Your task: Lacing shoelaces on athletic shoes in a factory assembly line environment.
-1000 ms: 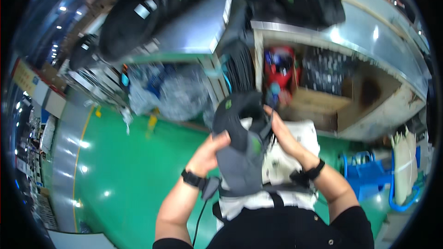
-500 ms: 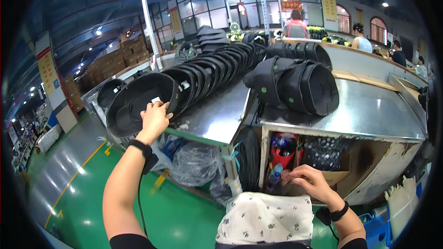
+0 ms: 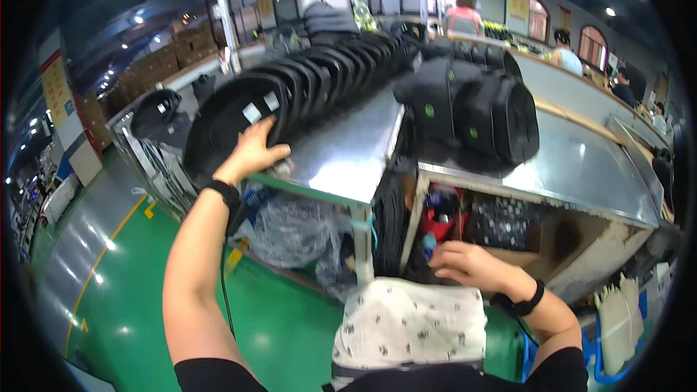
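My left hand (image 3: 254, 151) is spread at the lower part of the foremost black rounded shell (image 3: 218, 127), which looks like padded fabric. Its fingertips are at the shell's inside, just below two white labels (image 3: 252, 112), and the thumb points right over the table edge. Behind that shell, a long row of similar black shells (image 3: 327, 69) nests together and runs back along the metal table (image 3: 341, 167). My right hand (image 3: 472, 267) hovers before the shelf opening, fingers loosely bent and the thumb apart, with nothing visible in it.
Black bag-like pieces with green marks (image 3: 472, 112) lie on the metal-topped cabinet (image 3: 581, 174). Below it, the shelf holds a blue-capped bottle (image 3: 429, 242) and a carton. Clear plastic bags (image 3: 298, 236) fill the space under the left table. Co-workers sit or stand farther back.
My view has shifted. My left fingers, gathered near a white label before, are now spread, and two labels show at the front shell. My right hand has moved slightly left, its fingers more bent.
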Tool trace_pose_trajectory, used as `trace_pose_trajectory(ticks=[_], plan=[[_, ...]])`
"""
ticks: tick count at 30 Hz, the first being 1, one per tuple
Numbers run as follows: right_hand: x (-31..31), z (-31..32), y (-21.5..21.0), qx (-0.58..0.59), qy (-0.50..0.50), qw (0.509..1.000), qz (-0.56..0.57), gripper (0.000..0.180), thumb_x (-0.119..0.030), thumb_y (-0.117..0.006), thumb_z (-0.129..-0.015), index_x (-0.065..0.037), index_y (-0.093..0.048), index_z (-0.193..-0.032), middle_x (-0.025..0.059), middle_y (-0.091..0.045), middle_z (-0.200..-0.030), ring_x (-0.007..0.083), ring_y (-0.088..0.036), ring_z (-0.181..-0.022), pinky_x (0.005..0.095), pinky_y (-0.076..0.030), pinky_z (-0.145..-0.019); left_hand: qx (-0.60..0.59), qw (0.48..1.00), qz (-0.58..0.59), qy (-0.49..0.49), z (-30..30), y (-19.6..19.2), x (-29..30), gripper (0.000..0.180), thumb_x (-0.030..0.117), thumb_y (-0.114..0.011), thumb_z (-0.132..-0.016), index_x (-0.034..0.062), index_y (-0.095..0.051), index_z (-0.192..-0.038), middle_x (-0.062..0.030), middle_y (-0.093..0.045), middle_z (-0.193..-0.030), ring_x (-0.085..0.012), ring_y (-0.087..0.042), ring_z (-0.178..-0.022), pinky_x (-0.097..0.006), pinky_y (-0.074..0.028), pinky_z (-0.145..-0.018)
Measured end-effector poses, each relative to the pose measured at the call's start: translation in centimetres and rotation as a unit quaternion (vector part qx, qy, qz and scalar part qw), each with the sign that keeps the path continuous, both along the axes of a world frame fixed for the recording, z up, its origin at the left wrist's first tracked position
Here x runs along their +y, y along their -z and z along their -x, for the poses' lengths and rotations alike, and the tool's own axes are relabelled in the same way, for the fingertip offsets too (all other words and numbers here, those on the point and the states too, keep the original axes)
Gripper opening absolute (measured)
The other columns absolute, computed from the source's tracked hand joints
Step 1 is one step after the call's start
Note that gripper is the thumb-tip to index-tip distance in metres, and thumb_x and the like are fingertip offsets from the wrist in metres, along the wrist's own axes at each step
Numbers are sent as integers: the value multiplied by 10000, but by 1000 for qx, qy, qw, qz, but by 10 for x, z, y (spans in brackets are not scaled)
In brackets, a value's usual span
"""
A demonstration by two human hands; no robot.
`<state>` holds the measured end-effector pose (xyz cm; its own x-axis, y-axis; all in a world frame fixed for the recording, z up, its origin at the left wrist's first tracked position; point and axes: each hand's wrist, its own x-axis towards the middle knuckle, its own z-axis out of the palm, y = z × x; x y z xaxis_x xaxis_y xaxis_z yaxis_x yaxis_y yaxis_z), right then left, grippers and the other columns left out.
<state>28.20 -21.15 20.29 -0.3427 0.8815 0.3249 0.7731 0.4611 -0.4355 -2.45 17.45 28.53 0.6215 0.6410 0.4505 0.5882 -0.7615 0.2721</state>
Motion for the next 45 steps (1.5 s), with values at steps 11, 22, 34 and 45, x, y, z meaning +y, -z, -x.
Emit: trace_pose_trajectory(ticks=[11, 22, 34, 45], plan=[[-87, -32, 39, -63, 139, 969, 197, 260, -64, -675, -795, 13, -597, -1031, 156, -593, -922, 332, -597, -840, 394, -482, -744, -85, 993, -87, 8, 6, 10, -133, 547, 178, -663, -832, -17, -463, -1303, -189, -528, -1263, -282, -497, -1208, -363, -378, -1038], [17, -112, -60, 31, 377, 853, -360, 401, -111, -675, -836, 8, -540, -1194, 160, -593, -1104, 257, -601, -1028, 349, -480, -838, -78, 958, 4, 276, 4, 52, -282, 328, 35, -709, -724, 27, -631, -1043, -145, -612, -1064, -332, -576, -1016, -396, -463, -895], [64, -167, -90, 289, 404, 764, -412, 437, -267, -623, -913, 71, -557, -1182, 167, -661, -1036, 202, -595, -927, 301, -454, -846, -66, 913, 189, 355, -35, 77, -260, 267, 90, -649, -853, 22, -613, -1109, -130, -604, -1073, -311, -588, -1015, -365, -476, -862], [-85, 45, -55, 393, 184, 872, -228, 339, -65, -676, -836, 32, -531, -1127, 93, -603, -1068, 158, -593, -970, 277, -448, -901, -206, 916, 39, 343, -36, 72, -281, 1071, 263, -859, -630, 71, -218, -1466, -216, -177, -1528, -406, -173, -1418, -493, -189, -1142]])
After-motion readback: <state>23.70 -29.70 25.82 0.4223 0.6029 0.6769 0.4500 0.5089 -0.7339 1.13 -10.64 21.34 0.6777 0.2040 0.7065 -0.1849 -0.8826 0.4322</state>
